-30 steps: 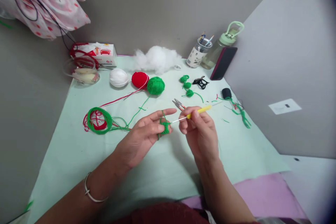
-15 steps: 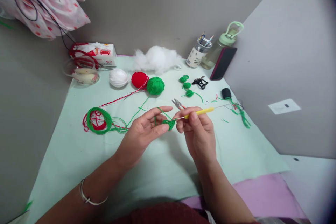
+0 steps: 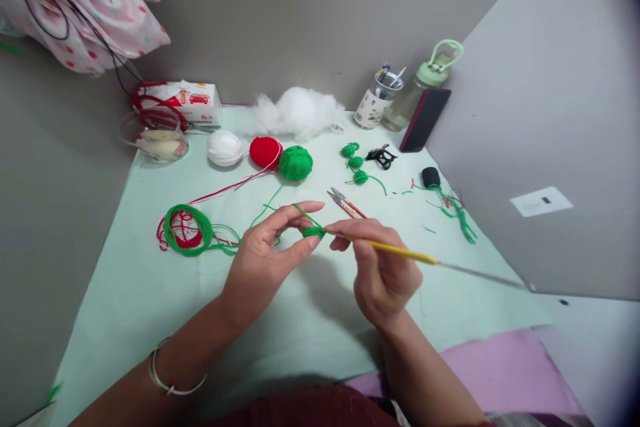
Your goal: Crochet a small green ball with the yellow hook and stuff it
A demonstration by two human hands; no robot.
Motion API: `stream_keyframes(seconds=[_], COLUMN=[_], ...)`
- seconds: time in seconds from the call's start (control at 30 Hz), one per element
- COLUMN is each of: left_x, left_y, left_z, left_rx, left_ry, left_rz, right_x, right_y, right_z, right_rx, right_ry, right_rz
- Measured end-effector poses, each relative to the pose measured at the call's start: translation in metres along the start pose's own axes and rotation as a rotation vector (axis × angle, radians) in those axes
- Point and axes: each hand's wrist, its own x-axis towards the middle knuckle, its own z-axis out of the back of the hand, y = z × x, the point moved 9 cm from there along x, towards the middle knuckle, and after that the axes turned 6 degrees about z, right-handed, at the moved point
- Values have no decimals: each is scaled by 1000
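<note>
Steadily, my left grip (image 3: 265, 247) pinches a small green piece (image 3: 313, 232) while my right grip (image 3: 383, 273) holds a yellow hook (image 3: 403, 252), both on my side of the green ball (image 3: 296, 163).
My left thumb and fingers are closed on the piece, a strand (image 3: 307, 215) slanting from my raised forefinger down to it; my right grip is wrapped round the handle, the hook's thin tip at the piece's edge. From the green ball, another strand (image 3: 273, 199) trails over the bench (image 3: 125, 300) towards my left grip. Just left of that ball sits the red ball (image 3: 265, 152), farther left the white ball (image 3: 225, 149); behind it lies fluffy stuffing (image 3: 300, 112); nearer me and to its right, the scissors (image 3: 345, 203).
</note>
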Motion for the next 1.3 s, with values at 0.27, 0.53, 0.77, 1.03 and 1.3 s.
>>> stream_keyframes(seconds=[0.27,0.53,0.77,1.03,1.3], left_x=[1,3,1,8,2], left_y=[21,12,22,21,11], left_z=[-22,-23,-20,-18,-22], left_rx=[-462,-511,-453,-630,-400], left_ry=[132,188,89,156,208], left_rz=[259,249,246,317,172], right_x=[-8,1,-5,1,-6], right_y=[23,-31,2,-28,-48], right_z=[-11,-4,-13,8,-7], right_rx=[-433,319,-85,151,386], right_ry=[174,-66,66,-107,-76], right_rz=[258,-326,-4,-274,-473])
